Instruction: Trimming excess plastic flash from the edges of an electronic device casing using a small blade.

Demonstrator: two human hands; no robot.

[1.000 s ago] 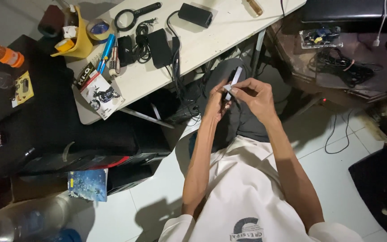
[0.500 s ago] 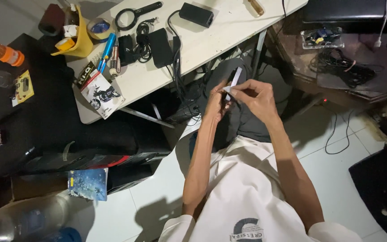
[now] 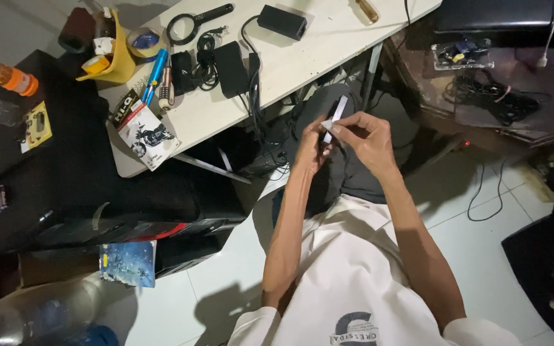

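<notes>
Head view: both your hands are up over your lap, just off the front edge of the white table (image 3: 302, 64). Your left hand (image 3: 311, 148) and right hand (image 3: 368, 139) meet around a slim white strip-shaped piece (image 3: 336, 114). It's tilted, top end poking up past your fingers toward the table, lower end buried between the two hands. Right hand is pinching it near the lower end, fingers curled in; left hand is closed against it from the other side, but exactly which left fingers touch it is hidden. Can't tell what the piece is, too small. On the table, well apart from your hands: black power adapter (image 3: 282, 21) with cable, second flat black brick (image 3: 231, 60), coiled black cord (image 3: 207, 54), magnifying glass (image 3: 190, 20), blue tool (image 3: 155, 67), yellow holder (image 3: 118, 56) with small bits in it, printed packet (image 3: 143, 128) hanging over the table's near corner. To your left, a black case (image 3: 65, 186); an orange-capped bottle (image 3: 9, 78) sits at its far edge. Blue booklet (image 3: 127, 263) lower down by the floor tiles. To your right, a dark shelf with a tangle of black cables (image 3: 501, 102).
</notes>
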